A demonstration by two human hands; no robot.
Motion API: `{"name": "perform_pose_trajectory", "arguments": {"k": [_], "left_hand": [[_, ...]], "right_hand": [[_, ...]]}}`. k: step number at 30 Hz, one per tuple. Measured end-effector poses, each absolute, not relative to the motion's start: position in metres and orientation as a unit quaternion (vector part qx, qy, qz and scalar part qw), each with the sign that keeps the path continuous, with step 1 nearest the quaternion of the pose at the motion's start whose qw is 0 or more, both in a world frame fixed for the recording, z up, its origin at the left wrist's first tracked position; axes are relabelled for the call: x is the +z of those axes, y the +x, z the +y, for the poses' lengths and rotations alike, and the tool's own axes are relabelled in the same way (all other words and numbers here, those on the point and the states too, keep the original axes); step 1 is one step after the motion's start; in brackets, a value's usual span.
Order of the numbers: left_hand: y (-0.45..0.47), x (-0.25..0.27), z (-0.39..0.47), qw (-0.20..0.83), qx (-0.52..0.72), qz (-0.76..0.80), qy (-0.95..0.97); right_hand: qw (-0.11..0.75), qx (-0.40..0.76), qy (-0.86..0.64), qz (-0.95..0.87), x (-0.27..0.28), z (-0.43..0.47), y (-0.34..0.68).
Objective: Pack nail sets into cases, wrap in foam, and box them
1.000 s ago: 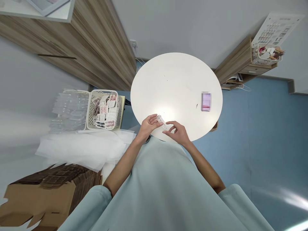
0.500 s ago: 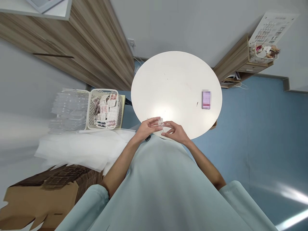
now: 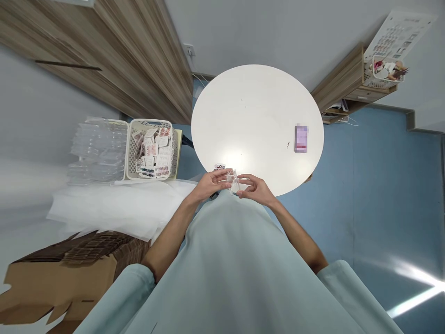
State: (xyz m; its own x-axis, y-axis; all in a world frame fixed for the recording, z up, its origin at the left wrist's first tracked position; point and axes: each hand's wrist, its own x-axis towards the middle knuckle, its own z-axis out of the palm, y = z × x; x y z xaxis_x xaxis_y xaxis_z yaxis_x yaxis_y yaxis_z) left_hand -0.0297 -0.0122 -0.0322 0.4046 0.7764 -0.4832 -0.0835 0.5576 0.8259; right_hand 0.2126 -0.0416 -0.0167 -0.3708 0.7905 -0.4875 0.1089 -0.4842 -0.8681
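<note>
Between my hands, at the near edge of the round white table (image 3: 257, 111), is a small clear plastic case (image 3: 234, 182). My left hand (image 3: 209, 185) grips its left side between thumb and fingers. The fingers of my right hand (image 3: 257, 190) are bent round its right side, with the thumb low near the edge. Whether the case has a lid standing up is too small to tell. Just beyond my left fingers lies a small card with dark, nail-like pieces (image 3: 219, 166), partly covered by that hand.
A purple box (image 3: 301, 139), blurred, lies on the table's right side. To the left stand a white basket of small cards (image 3: 131, 155), stacked clear plastic trays (image 3: 99, 148), white sheeting (image 3: 114, 204) and flattened cardboard boxes (image 3: 62, 287). A wooden cabinet (image 3: 139, 55) rises behind.
The clear case has turned between my hands and shows a broader face. The small card beyond my left fingers has come into sight. My view has shifted slightly.
</note>
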Motion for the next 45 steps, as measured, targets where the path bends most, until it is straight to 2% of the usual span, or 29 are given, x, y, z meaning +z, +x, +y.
{"name": "perform_pose_trajectory", "arguments": {"k": [9,14,18,28,36,41,45], "left_hand": [[-0.032,-0.034,-0.021,0.772,0.352,0.406,0.340],[-0.038,-0.033,-0.024,0.775,0.329,0.392,0.370],[-0.042,-0.037,-0.029,0.769,0.316,0.400,0.386],[-0.041,-0.046,-0.037,0.759,0.333,0.437,0.349],[-0.051,-0.042,-0.037,0.771,0.361,0.432,0.296],[-0.078,-0.045,-0.049,0.748,0.392,0.462,0.271],[-0.107,-0.051,-0.060,0.715,0.425,0.493,0.256]], "right_hand": [[0.311,0.681,-0.523,-0.407,-0.017,-0.036,0.207],[0.376,0.650,-0.550,-0.366,-0.034,-0.029,0.195],[0.389,0.612,-0.571,-0.386,-0.040,-0.020,0.192],[0.352,0.620,-0.548,-0.437,-0.040,-0.007,0.190],[0.292,0.643,-0.528,-0.471,-0.050,0.000,0.166],[0.261,0.606,-0.546,-0.516,-0.061,0.011,0.150],[0.201,0.516,-0.610,-0.567,-0.093,0.026,0.144]]}}
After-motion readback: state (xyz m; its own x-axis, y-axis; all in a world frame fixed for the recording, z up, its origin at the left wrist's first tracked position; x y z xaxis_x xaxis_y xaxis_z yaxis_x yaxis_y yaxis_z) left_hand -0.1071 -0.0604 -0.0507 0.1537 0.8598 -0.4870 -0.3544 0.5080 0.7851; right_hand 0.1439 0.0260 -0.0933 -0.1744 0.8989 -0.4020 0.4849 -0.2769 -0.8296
